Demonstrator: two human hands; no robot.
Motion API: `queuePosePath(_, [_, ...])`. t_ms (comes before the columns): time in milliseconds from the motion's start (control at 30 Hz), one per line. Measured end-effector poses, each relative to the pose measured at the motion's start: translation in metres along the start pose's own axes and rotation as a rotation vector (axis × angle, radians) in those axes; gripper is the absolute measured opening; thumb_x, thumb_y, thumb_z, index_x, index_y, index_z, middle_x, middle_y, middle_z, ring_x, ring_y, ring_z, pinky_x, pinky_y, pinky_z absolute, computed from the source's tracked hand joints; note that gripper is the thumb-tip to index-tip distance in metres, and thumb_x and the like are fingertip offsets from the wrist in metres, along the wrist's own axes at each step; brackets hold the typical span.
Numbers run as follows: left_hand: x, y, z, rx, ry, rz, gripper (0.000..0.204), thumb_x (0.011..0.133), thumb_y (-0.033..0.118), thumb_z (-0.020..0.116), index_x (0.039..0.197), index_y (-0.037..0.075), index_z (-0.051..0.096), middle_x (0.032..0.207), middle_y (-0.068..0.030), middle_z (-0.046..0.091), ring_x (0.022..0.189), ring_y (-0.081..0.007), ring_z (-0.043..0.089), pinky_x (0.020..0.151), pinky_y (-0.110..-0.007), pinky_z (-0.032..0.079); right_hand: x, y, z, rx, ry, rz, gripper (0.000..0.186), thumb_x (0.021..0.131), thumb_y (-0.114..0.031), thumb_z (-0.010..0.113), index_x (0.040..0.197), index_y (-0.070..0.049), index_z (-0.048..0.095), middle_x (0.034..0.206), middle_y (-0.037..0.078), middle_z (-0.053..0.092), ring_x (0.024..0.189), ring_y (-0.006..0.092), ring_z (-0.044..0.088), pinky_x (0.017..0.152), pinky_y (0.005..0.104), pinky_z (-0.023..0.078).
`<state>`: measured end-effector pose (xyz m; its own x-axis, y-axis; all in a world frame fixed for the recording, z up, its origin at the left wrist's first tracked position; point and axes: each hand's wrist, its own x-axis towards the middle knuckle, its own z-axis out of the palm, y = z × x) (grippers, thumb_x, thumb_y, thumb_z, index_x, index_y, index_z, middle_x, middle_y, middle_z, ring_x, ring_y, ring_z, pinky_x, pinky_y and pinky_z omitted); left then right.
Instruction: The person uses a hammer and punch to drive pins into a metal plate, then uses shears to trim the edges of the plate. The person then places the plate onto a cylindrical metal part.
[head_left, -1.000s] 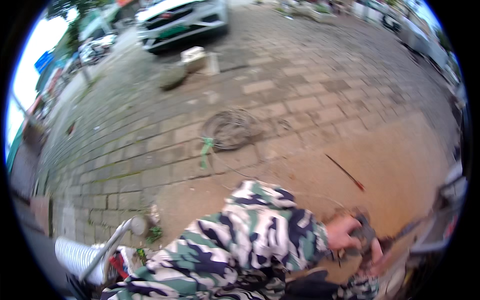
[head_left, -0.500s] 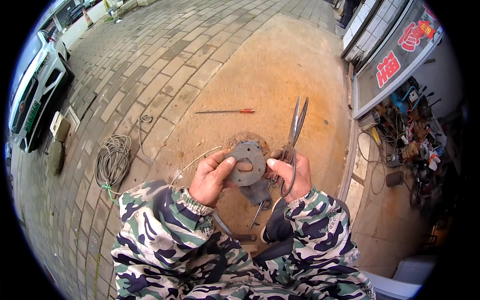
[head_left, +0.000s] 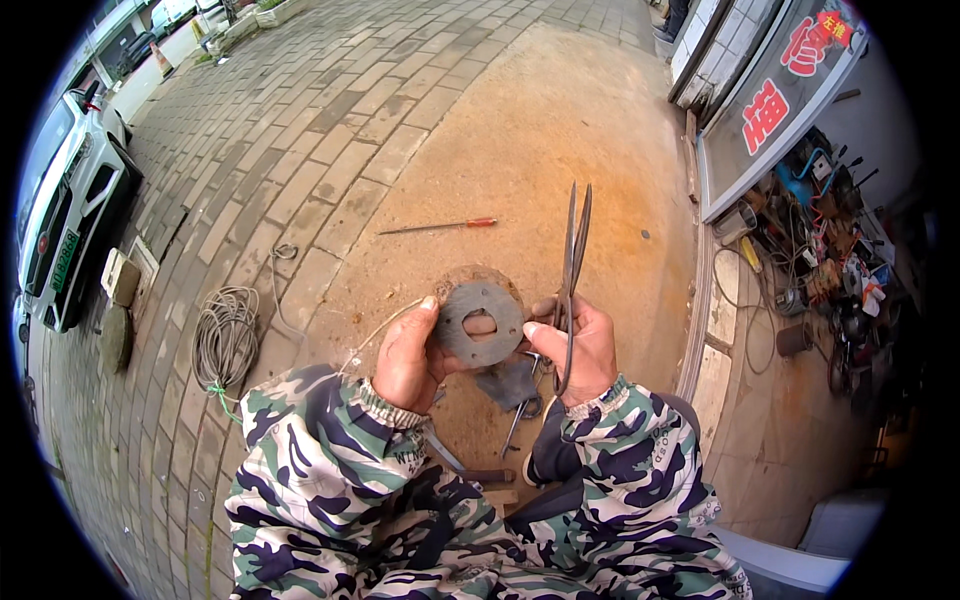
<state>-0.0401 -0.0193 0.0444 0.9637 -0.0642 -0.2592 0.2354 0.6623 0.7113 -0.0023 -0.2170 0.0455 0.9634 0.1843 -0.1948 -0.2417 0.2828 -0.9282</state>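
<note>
I see my left hand (head_left: pixel 408 355) and right hand (head_left: pixel 580 350) apart, together pinching a grey ring gasket (head_left: pixel 480 322); right also grips long shears (head_left: pixel 570 270), blades at twelve o'clock.

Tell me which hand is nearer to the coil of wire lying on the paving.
Left. The left hand holds the grey gasket ring, on the same side as the coil of wire. The right hand, gripping the shears, is farther across.

One round gasket (head_left: pixel 480 322), one scissors (head_left: pixel 571 285), one screwdriver (head_left: pixel 440 226), one wire coil (head_left: pixel 224 338), two hands.
</note>
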Motion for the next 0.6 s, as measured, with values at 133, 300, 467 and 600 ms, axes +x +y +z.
queuePosePath(133, [0.009,-0.009,-0.008,-0.037,0.031,0.004,0.049,0.107,0.035,0.041,0.126,-0.008,0.054,0.118,-0.0224,0.066,0.104,-0.0346,0.069,0.086,-0.046,0.060,0.000,0.004,-0.004,0.041,-0.006,-0.009,0.020,0.083,0.000,0.069,0.101,0.004,0.062,0.089,0.008,0.069,0.079,0.0132,0.066,0.074,0.0267,0.055])
queuePosePath(300, [-0.002,-0.005,-0.012,0.049,0.017,0.028,0.051,0.106,0.038,0.043,0.125,-0.008,0.054,0.117,-0.0230,0.067,0.102,-0.0347,0.070,0.083,-0.045,0.061,-0.001,0.014,-0.001,-0.037,-0.024,-0.008,0.019,0.084,-0.005,0.074,0.099,0.001,0.065,0.087,0.003,0.067,0.077,0.0081,0.062,0.068,0.0231,0.050])
queuePosePath(467, [-0.001,-0.009,-0.011,0.072,-0.039,0.021,0.051,0.105,0.038,0.043,0.125,-0.009,0.054,0.115,-0.0225,0.067,0.099,-0.0336,0.071,0.081,-0.044,0.062,-0.004,0.011,-0.004,-0.023,0.022,-0.047,0.019,0.083,-0.004,0.076,0.098,0.000,0.065,0.087,0.003,0.067,0.077,0.0087,0.062,0.069,0.0233,0.050])
queuePosePath(600, [0.000,-0.007,-0.016,0.130,-0.040,-0.012,0.038,0.102,0.020,0.048,0.126,-0.009,0.055,0.115,-0.0203,0.068,0.096,-0.0286,0.071,0.079,-0.041,0.062,-0.001,0.010,-0.007,-0.009,0.065,-0.072,0.021,0.082,-0.005,0.076,0.098,0.001,0.064,0.086,0.003,0.066,0.076,0.0090,0.061,0.068,0.0237,0.050])
